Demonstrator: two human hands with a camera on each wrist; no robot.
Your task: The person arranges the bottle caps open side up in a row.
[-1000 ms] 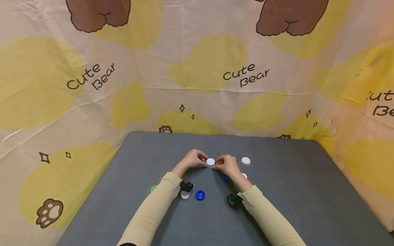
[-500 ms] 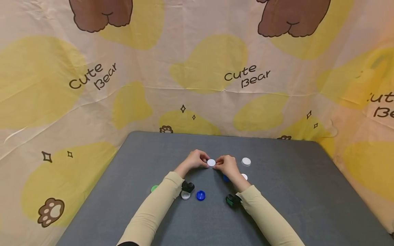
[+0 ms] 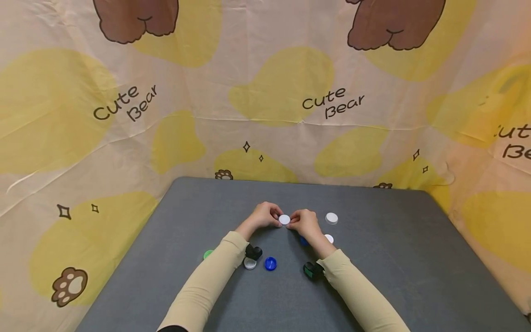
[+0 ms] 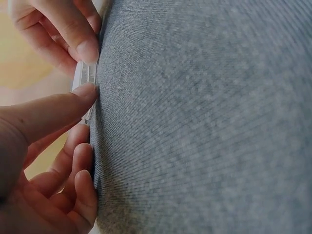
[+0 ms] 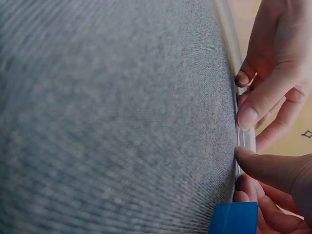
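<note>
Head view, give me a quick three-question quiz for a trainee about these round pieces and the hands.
1. True or false: the left hand and right hand hold the same white-topped round piece.
2. The fully visible round piece right of the right hand is: A, green; B, white; C, blue.
3. What colour is the partly hidden round piece at the outer edge of the left sleeve?

Key: 1. True. 2. B. 3. Green.

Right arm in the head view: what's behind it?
A blue piece shows at the left, a white piece at the right; the rest of each is covered.
</note>
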